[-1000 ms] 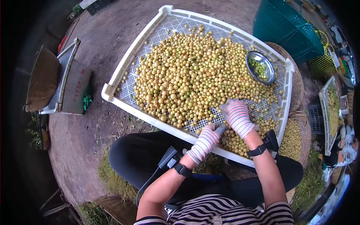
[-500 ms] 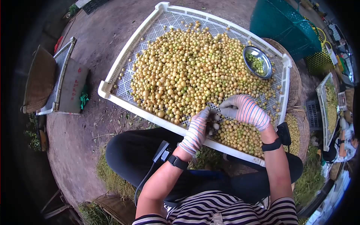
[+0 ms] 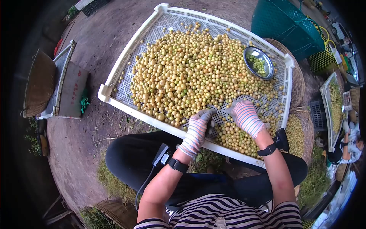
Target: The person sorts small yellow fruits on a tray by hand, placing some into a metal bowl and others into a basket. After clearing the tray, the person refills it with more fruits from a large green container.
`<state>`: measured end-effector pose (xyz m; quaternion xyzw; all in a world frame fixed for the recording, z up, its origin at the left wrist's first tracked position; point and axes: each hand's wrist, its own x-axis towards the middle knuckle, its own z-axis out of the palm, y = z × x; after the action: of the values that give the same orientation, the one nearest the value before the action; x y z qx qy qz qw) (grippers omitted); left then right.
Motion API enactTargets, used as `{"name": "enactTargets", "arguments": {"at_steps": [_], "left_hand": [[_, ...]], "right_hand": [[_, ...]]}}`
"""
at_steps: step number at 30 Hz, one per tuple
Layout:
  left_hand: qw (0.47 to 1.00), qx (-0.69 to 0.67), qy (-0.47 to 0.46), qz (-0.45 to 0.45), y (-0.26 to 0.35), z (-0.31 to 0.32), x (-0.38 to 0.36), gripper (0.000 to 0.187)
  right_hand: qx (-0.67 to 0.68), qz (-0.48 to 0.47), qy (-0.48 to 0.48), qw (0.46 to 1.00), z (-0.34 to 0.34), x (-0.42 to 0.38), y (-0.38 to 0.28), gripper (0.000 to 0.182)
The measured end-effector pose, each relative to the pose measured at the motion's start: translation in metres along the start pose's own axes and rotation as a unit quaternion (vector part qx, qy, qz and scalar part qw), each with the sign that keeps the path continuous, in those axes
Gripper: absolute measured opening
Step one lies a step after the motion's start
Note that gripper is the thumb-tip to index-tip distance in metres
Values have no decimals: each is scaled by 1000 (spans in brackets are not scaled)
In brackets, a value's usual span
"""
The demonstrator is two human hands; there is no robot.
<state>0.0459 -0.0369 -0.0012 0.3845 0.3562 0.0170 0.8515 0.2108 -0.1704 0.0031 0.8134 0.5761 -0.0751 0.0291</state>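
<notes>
Small round yellow-green fruits (image 3: 179,72) lie heaped in a white mesh tray (image 3: 133,112). My left hand (image 3: 198,128) is at the near edge of the heap, in a striped glove with grey fingertips. Its fingers are curled together, and whatever they hold is hidden. My right hand (image 3: 246,117), gloved alike, lies a little to the right, fingers reaching down among the fruits and somewhat apart. Bare mesh shows between the two hands. In the tray's right part sits a small metal bowl (image 3: 271,70) with several greener fruits in it.
Woven baskets (image 3: 305,122) stand right of the tray, one holding similar fruits. A green bin (image 3: 286,26) is at the upper right. Stacked trays (image 3: 72,87) lean at left. Another person (image 3: 352,147) is at far right beside a second tray (image 3: 331,114).
My hands have moved apart: the left shifted slightly left, the right slightly left and down. More bare mesh shows between them. The whole view has shifted a little.
</notes>
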Motion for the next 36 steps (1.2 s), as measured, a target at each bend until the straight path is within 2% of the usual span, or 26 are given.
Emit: {"name": "enactTargets", "arguments": {"at_steps": [2, 5, 8, 9, 12, 13, 16, 20, 23, 25, 28, 29, 32, 33, 36], "left_hand": [[1000, 11, -10, -14, -1, 0, 1, 29], [999, 47, -11, -23, -5, 0, 4, 33], [999, 22, -1, -47, 2, 7, -5, 38], [998, -1, -12, -56, -1, 3, 0, 42], [995, -47, -48, -74, -10, -4, 7, 40], [996, -51, -45, -66, -13, -5, 9, 37], [996, -48, -48, -53, -16, -7, 10, 35], [989, -105, -82, -69, -14, -13, 10, 33], [962, -227, -102, -116, 1, -4, 0, 33], [961, -227, -107, -113, 4, -2, -2, 33], [963, -214, -137, -90, 4, -2, -5, 33], [963, -215, -138, -91, 4, 0, -6, 33], [959, -225, -141, -98, 1, 1, -3, 32], [957, -229, -143, -102, 0, 2, -2, 31], [959, -223, -129, -119, 2, 7, -5, 31]], "right_hand": [[1, 14, -8, 1000, 1, 2, -1, 11], [76, 39, -41, 995, -16, 0, -1, 9], [358, 116, -36, 926, -37, -9, -16, 10], [439, 76, -44, 894, -44, -11, -19, 13], [299, 71, 84, 948, -29, 2, -10, 16], [260, 114, 112, 952, -20, 10, -2, 19], [97, 136, 40, 985, -7, 28, 5, 21], [34, 133, 33, 990, -1, 38, -1, 16], [83, 156, -46, 983, -16, 31, 3, 19], [101, 170, -115, 973, -29, 27, 3, 22], [147, 179, -84, 969, -27, 18, 6, 20], [313, 216, -4, 925, -23, 9, 9, 17], [429, 190, 9, 883, -36, 0, 4, 16], [415, 160, 10, 896, -47, -2, -2, 15], [492, 63, -5, 868, -61, -10, -14, 15]]}}
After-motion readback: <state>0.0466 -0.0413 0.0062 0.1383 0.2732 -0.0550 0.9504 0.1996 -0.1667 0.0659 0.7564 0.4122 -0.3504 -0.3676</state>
